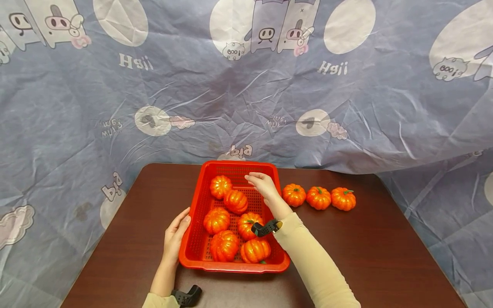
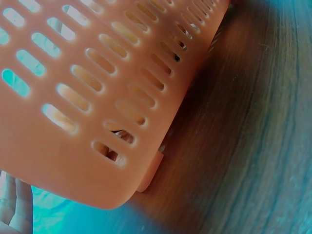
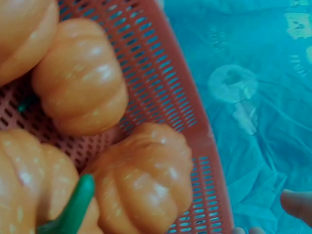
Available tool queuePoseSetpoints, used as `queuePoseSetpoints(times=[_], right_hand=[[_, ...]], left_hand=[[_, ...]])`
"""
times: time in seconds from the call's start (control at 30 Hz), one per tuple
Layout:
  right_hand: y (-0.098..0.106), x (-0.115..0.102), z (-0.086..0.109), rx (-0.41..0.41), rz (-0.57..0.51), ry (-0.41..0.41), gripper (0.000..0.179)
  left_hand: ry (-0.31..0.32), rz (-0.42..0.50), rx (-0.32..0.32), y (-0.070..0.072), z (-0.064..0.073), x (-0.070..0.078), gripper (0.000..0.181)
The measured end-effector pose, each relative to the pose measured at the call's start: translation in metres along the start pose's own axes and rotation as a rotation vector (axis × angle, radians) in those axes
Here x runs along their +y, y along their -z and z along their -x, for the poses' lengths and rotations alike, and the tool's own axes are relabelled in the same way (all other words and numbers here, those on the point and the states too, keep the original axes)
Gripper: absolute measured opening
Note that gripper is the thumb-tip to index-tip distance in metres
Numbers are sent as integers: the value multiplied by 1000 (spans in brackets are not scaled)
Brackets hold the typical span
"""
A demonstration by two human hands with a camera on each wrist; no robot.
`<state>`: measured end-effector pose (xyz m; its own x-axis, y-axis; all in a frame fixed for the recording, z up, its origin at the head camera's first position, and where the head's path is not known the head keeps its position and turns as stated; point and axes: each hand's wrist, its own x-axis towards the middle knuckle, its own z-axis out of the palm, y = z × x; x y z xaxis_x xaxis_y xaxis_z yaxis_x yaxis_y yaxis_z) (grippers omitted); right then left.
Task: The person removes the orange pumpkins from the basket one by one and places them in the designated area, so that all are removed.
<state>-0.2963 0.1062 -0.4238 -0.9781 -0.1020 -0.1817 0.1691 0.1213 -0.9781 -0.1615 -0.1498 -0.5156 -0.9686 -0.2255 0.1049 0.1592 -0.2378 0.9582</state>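
A red plastic basket [image 1: 235, 267] with slotted walls stands on the table, and several small orange pumpkins [image 1: 224, 246] lie inside it. My left hand [image 1: 175, 237] rests along the outside of the basket's left wall, its fingertips and thumb right at the rim. Two of its fingers [image 2: 22, 207] show beyond the basket's edge in the left wrist view. Over the right part of the basket, my right hand [image 1: 265, 188] is held with fingers extended and nothing in them. The right wrist view shows pumpkins [image 3: 141, 180] close up, with fingertips at the lower right.
Three more pumpkins, a near one [image 1: 294, 195], a middle one [image 1: 318, 198] and an outer one [image 1: 343, 199], sit in a row on the brown table [image 1: 385, 252], right of the basket. Behind the table hangs a grey-blue printed cloth [image 1: 215, 107].
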Motion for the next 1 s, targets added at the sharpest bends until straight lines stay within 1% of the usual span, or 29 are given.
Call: queuePoseSetpoints(times=[0.1,0.23,0.33,0.43,0.63,0.83,0.93,1.0], right_hand=[[-2,7,-3,-7,31,-11,54],[-4,16,-4,-9,85,-2,49],[-5,22,-4,-11,176,15,48],[-5,26,-4,-27,257,19,51],[-5,29,-5,-66,322,-26,55],[-8,33,-5,-72,446,-70,44],[-10,33,-4,-90,502,-96,51],[-11,33,-4,-108,517,-112,56]], left_hand=[[4,-2,1,0,0,0,40],[6,-1,1,0,-1,0,40],[8,1,-1,0,-1,-1,40],[8,10,-4,0,-1,-1,40],[13,13,-1,0,0,-1,40],[19,7,2,-1,0,-1,41],[22,3,4,-1,0,-1,41],[22,0,4,-1,0,-1,41]])
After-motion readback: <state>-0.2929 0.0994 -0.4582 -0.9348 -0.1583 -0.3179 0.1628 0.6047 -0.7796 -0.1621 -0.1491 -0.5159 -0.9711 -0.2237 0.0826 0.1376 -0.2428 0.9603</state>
